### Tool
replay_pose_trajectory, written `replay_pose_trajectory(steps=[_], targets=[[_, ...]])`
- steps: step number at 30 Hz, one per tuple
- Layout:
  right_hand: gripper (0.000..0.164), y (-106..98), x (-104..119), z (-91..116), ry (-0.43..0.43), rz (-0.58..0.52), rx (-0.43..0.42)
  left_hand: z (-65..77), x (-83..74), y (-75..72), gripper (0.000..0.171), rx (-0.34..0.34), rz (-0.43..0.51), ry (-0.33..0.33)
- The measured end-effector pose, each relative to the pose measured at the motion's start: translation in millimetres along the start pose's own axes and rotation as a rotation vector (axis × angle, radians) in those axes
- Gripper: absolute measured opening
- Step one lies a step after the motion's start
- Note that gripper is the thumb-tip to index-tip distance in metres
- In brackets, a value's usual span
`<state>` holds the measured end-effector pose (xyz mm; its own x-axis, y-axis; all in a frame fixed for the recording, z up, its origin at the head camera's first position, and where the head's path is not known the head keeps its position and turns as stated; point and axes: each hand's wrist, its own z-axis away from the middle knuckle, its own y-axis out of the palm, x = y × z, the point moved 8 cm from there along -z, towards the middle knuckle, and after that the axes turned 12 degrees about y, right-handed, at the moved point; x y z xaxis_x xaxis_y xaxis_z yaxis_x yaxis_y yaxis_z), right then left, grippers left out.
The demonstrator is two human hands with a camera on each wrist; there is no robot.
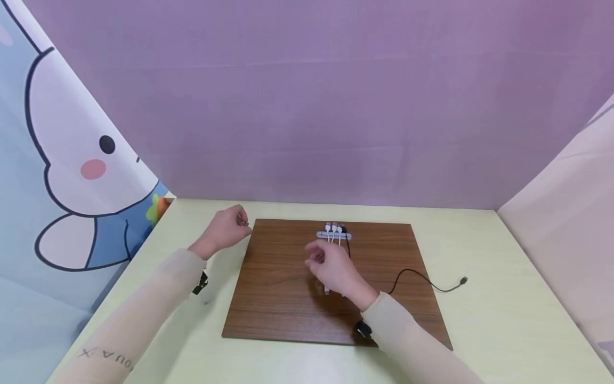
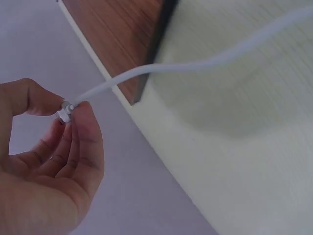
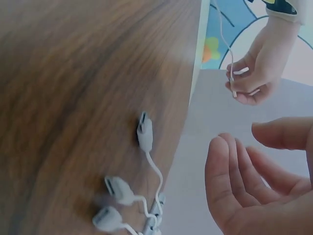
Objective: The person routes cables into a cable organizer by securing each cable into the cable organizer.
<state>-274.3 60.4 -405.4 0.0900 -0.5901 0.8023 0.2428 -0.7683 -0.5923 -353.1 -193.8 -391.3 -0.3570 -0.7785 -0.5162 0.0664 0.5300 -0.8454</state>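
My left hand (image 1: 225, 229), beyond the left edge of the brown wooden board (image 1: 278, 277), pinches the small plug (image 2: 64, 113) of a white cable (image 2: 195, 64) between thumb and forefinger. The cable trails away from it over the pale table. Above the board, my right hand (image 1: 334, 266) has relaxed, bent fingers apart from the thumb, with nothing between them. Near the board's far edge, a light cable-holder strip (image 1: 320, 235) carries several white cables and a black one. White connectors (image 3: 145, 132) lie over the wood in the right wrist view; my right hand partly covers them in the head view.
A black cable (image 1: 405, 271) runs off the board's right side, its plug (image 1: 463, 280) on the pale table (image 1: 499, 320). A purple cloth wall (image 1: 307, 106) stands behind, and a cartoon-printed cloth (image 1: 72, 240) hangs at the left. A tiny clear piece (image 1: 205, 302) lies left of the board.
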Motion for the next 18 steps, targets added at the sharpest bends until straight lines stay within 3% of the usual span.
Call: replay_pose_trajectory(steps=[5,11,18], targets=[[0.028,1,-3,-2,0.057,-0.097,0.023,0.7,-15.1,0.7,0.019,-0.014,0.064,0.012],[0.029,11,-2,-2,0.127,-0.247,0.12,-1.6,-38.1,0.3,0.02,-0.024,0.106,0.039],[0.029,20,1,-5,0.164,-0.42,0.174,-4.7,-58.9,-3.4,0.019,-0.055,0.103,0.052]])
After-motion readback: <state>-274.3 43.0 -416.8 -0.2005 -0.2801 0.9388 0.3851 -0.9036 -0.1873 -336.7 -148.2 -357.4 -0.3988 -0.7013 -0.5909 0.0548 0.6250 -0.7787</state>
